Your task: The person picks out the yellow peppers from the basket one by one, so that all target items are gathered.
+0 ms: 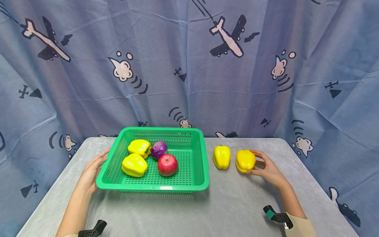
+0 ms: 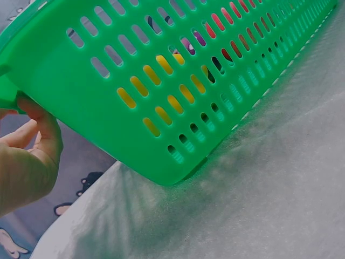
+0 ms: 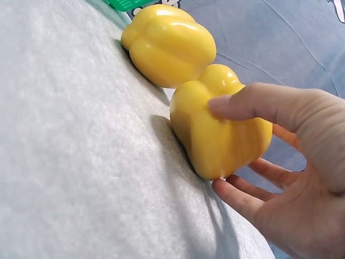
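Note:
My right hand (image 1: pixel 267 169) holds a yellow bell pepper (image 1: pixel 245 161) at the table's right side. In the right wrist view the thumb lies on one face of this pepper (image 3: pixel 221 124) and the fingers reach round the other side. Another yellow bell pepper (image 1: pixel 221 157) lies just to its left. My left hand (image 1: pixel 90 172) grips the left rim of a green plastic basket (image 1: pixel 154 187), with some fingers hidden by the rim. Inside the basket are two yellow bell peppers (image 1: pixel 134 165), a purple onion (image 1: pixel 159 150) and a red pomegranate (image 1: pixel 167 165).
The grey-white table (image 1: pixel 237 210) carries everything. A blue curtain (image 1: pixel 165 65) printed with airplanes hangs behind and along both sides. The basket's perforated wall (image 2: pixel 135 108) stands between my left hand and the produce.

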